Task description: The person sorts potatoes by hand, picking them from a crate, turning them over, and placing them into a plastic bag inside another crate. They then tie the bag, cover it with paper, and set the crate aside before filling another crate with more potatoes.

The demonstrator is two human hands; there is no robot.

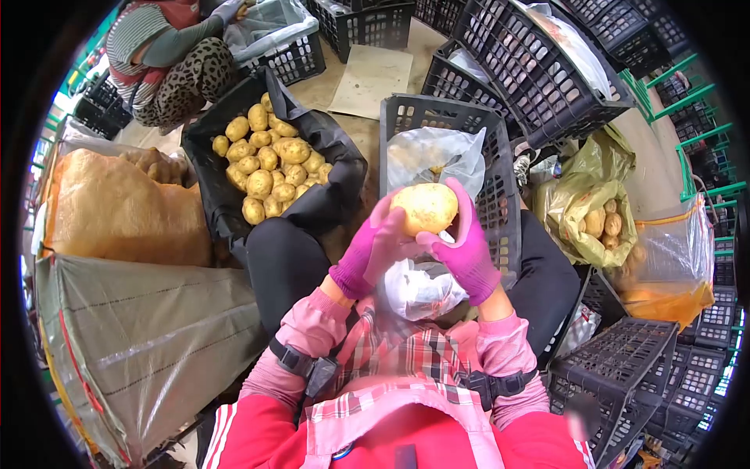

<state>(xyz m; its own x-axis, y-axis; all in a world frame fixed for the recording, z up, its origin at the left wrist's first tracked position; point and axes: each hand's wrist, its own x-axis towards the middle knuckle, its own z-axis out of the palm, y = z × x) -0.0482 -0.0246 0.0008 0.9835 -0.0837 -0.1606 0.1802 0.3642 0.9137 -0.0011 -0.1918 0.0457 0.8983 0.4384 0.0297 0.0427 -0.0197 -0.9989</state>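
Both my hands wear purple-pink gloves and hold one large yellow potato (pixel 426 209) between them. My left hand (pixel 379 246) grips its left side, and my right hand (pixel 467 248) is on its right side and underneath. The potato is above a black plastic crate (pixel 506 199) lined with thin clear plastic (pixel 461 156). A white plastic bag (pixel 422 291) lies at the crate's near end. To the left, many potatoes (pixel 293 151) fill a container with a black cloth lining (pixel 344 156).
At the upper left a person (pixel 168 66) crouches beside a lined crate (pixel 293 59). Stacked black crates (pixel 539 62) stand at the upper right. A yellow-green bag (pixel 558 207) holds potatoes at the right. An orange mesh sack (pixel 129 211) and a grey sack (pixel 164 328) are at the left.
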